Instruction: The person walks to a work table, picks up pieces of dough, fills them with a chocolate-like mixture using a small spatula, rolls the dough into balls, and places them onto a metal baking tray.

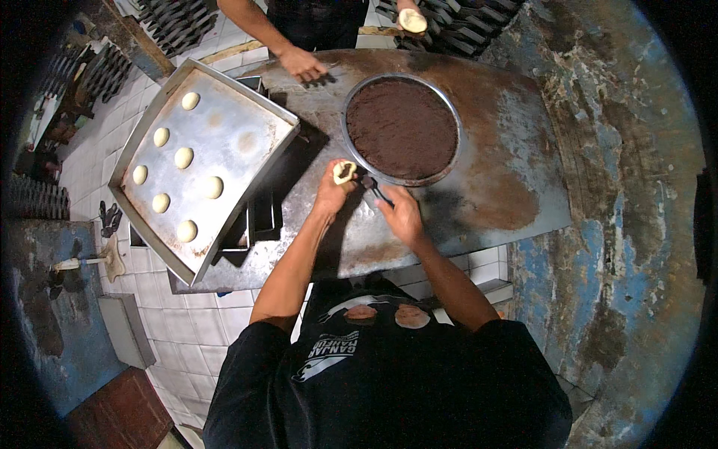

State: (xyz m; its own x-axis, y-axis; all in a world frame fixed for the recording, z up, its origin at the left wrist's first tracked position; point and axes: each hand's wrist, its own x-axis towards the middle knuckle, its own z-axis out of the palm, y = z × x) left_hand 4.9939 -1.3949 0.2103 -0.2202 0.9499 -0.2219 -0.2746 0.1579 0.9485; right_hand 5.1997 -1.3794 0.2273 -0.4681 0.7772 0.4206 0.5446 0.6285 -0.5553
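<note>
My left hand cups a small flattened piece of pale dough just left of a round metal pan full of dark brown filling. My right hand grips a dark-handled utensil whose tip points toward the dough. Both hands hover over a worn metal table, near the pan's lower left rim.
A metal baking tray with several pale dough balls sits tilted at the left. Across the table another person rests one hand on the surface and holds dough in the other. White tiled floor lies below.
</note>
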